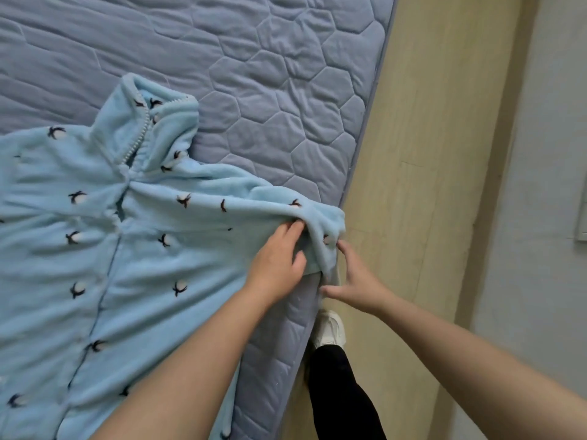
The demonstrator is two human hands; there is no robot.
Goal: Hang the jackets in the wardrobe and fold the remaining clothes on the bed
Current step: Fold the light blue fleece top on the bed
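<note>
At three o'clock on the bed [286,90], the left hand [279,258] and right hand [352,281] are pinching the overhanging sleeve [320,217] of the spread fleece jacket [143,249]. If either hand loosens, the sleeve's hanging weight is threatening to drag it floorward.

A top [152,249] is spread on the bed [286,90], filling the left of the frame. Its sleeve [317,217] is drawn to the bed's edge at centre right and held there by the left hand [276,262] and, just right of it, the right hand [355,281]. Floor [428,154] is seen further right, with a shoe [330,328] at lower centre.
</note>
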